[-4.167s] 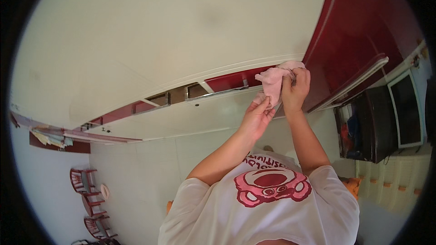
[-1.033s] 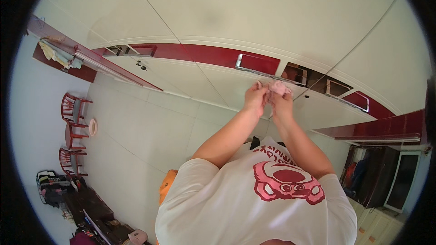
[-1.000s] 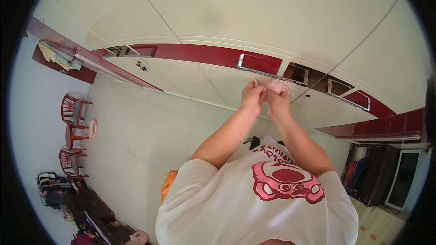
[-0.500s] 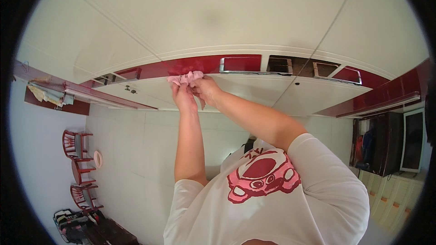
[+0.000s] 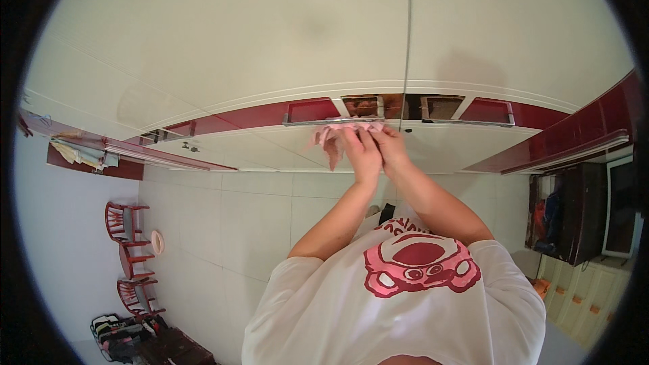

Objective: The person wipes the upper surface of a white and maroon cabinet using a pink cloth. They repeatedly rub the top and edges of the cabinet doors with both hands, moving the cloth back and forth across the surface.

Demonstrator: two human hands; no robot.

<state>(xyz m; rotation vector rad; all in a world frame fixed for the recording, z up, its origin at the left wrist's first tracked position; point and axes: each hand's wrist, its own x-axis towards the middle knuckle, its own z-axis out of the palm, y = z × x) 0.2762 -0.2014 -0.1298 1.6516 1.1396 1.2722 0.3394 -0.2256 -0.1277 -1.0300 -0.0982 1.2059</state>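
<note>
A pink cloth (image 5: pixel 330 146) is bunched against the lower edge of a silver-framed trim panel on the cream wardrobe door (image 5: pixel 284 40), with one loose end hanging down. My left hand (image 5: pixel 360 153) is closed on the cloth. Right beside it, my right hand (image 5: pixel 390 146) grips the cloth's other end, its fingers partly hidden behind the folds. Both hands sit close together under the long metal handle (image 5: pixel 304 122). The dark red band (image 5: pixel 250 118) runs across the doors at this height, with glossy red and mirror-like insets framed in metal.
A narrow gap between doors lies just right of my hands. At left stand red wooden chairs (image 5: pixel 123 223), a pale pink ring-shaped item (image 5: pixel 157 242) and a shelf with folded cloths (image 5: pixel 81 153). A dark cabinet (image 5: pixel 574 213) and cream drawers (image 5: pixel 574 297) are at right.
Both hands have moved right along the wardrobe with the pink cloth, from the plain red band to the metal-framed insets. The view has shifted right too.
</note>
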